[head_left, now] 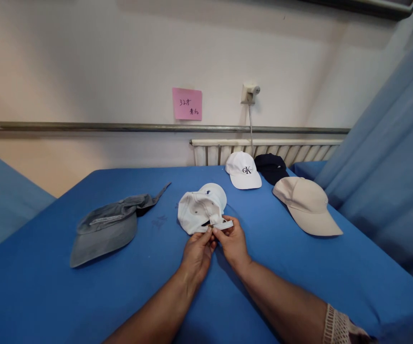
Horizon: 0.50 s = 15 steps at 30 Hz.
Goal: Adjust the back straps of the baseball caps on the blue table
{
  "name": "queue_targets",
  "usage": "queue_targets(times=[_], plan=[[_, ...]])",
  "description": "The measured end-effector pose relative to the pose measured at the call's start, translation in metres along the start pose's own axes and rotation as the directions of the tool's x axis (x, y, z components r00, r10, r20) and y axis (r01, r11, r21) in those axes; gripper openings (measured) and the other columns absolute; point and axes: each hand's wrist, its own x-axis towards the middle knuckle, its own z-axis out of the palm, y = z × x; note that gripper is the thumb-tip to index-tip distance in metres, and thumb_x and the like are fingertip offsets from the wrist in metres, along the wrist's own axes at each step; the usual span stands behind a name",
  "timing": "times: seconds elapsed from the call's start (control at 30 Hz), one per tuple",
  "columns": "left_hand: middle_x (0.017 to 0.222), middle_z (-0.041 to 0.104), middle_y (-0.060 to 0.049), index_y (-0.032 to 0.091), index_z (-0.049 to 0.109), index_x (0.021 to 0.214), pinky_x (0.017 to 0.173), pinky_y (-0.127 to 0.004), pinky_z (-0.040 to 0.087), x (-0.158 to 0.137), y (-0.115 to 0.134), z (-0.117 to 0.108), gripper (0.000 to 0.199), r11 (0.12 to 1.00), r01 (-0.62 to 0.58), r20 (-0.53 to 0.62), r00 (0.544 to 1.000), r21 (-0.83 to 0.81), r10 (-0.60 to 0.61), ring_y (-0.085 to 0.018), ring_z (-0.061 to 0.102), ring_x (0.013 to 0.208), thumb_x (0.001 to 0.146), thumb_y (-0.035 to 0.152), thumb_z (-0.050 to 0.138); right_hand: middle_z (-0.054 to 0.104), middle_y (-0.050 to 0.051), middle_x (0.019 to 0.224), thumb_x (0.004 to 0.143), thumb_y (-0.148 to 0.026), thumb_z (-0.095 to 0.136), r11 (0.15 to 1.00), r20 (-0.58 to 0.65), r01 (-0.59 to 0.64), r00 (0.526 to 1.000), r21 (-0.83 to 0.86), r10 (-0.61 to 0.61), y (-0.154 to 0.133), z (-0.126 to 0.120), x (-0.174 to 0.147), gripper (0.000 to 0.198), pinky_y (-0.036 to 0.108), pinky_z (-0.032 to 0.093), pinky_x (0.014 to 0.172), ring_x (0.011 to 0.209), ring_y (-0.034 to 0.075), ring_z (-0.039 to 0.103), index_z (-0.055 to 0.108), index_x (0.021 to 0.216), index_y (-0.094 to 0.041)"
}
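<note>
A white baseball cap (196,209) with a small dark emblem lies in front of me, its brim pointing away and its back strap toward me. My left hand (199,251) pinches the left part of the strap near the buckle. With thumb and fingers, my right hand (232,242) grips the strap (225,225) on the other side, and its loose end sticks out to the right. Both sets of fingertips meet at the small buckle, which they partly cover.
A grey cap (108,229) with its strap undone lies left. To the right are a white lettered cap (242,170), a dark navy cap (271,167) and a beige cap (307,205). All rest on the blue-covered table (149,296). Behind stand a radiator (209,155) and wall; a curtain (388,134) hangs right.
</note>
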Motion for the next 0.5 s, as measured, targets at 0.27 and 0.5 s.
queue_targets(times=[0.27,0.5], plan=[[0.062,0.065,-0.001,0.011,0.063,0.06,0.057,-0.02,0.045,0.0006,-0.0015,0.0014,0.034,1.0,-0.012,-0.013,1.0,-0.004,0.012,-0.009,0.057,0.058,0.051,0.023,0.093,0.072,0.002,0.085,0.062,-0.023,0.078,1.0,0.0,-0.006,1.0,0.002,0.006,0.0021,0.0008,0.0011,0.046,0.032,0.055,0.075,0.08,0.018,0.069,0.054,0.101,-0.02],[0.061,0.064,-0.001,0.01,0.065,0.061,0.058,-0.02,0.045,-0.0003,-0.0015,0.0027,0.033,1.0,-0.02,0.0,1.0,0.01,0.02,-0.009,0.056,0.058,0.051,0.026,0.093,0.071,0.001,0.085,0.063,-0.023,0.077,1.0,-0.007,-0.007,1.0,0.006,0.007,0.0069,-0.0007,0.0023,0.045,0.031,0.054,0.074,0.078,0.017,0.067,0.054,0.101,-0.021]])
